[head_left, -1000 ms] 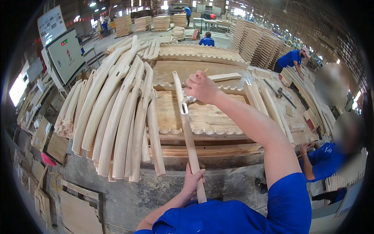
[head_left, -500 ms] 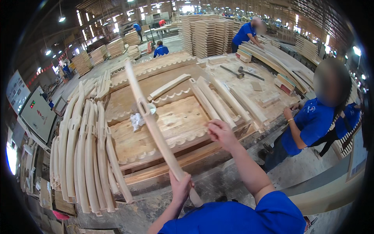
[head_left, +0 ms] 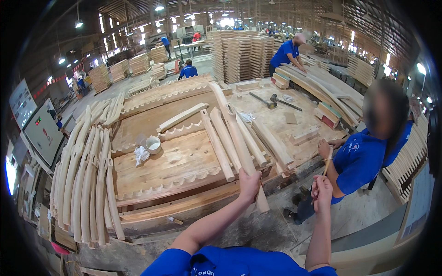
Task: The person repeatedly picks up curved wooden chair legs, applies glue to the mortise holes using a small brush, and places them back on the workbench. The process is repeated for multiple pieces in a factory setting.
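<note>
My left hand [head_left: 250, 184] is closed round the lower part of a long, slightly bent wooden chair leg [head_left: 239, 142]. The leg slants away over the workbench and has a slot near its upper bend. Other wooden pieces [head_left: 216, 142] lie on both sides of it. Off the bench's near edge, my right hand [head_left: 322, 191] is raised, fingers wrapped round a thin brush [head_left: 328, 161] with its pale tip up. A white pot [head_left: 153, 145] stands on the bench beside a crumpled white cloth [head_left: 142, 155].
Many similar bent legs [head_left: 85, 184] lie stacked at the left. Scalloped wooden rails [head_left: 168, 185] cross the bench. Two hammers [head_left: 285, 102] lie farther back. A co-worker in blue [head_left: 354, 149] stands close at my right; another person [head_left: 285, 53] bends over planks behind.
My left hand has swung the leg rightward from above the pot to beside the other pieces. My right hand has moved right, off the bench, and now shows the brush. The view has shifted slightly.
</note>
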Motion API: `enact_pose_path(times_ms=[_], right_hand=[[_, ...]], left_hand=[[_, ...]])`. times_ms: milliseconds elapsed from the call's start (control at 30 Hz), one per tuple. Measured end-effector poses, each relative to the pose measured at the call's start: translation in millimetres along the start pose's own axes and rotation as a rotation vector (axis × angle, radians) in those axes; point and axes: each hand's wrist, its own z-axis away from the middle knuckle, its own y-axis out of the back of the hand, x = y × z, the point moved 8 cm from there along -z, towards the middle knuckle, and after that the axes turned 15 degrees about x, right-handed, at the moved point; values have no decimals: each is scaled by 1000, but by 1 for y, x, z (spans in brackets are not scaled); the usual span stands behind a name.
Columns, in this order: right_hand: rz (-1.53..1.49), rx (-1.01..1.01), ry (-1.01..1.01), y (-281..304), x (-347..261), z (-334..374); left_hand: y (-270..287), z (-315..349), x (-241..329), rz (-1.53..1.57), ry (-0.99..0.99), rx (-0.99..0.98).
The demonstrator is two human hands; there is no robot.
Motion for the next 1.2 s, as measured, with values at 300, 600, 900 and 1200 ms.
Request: enact_pose_path(times_ms=[300, 600, 900, 1200], right_hand=[[57, -372, -89, -84, 102, 33], [46, -532, -20, -97, 93, 29], [38, -568, -67, -94, 109, 16], [135, -411, 95, -92, 62, -22]], left_hand=[[-37, 10, -21, 45, -166, -25], [7, -7, -57, -17, 189, -25], [14, -48, -92, 633, 529, 208], [2, -52, -113, 880, 618, 164]])
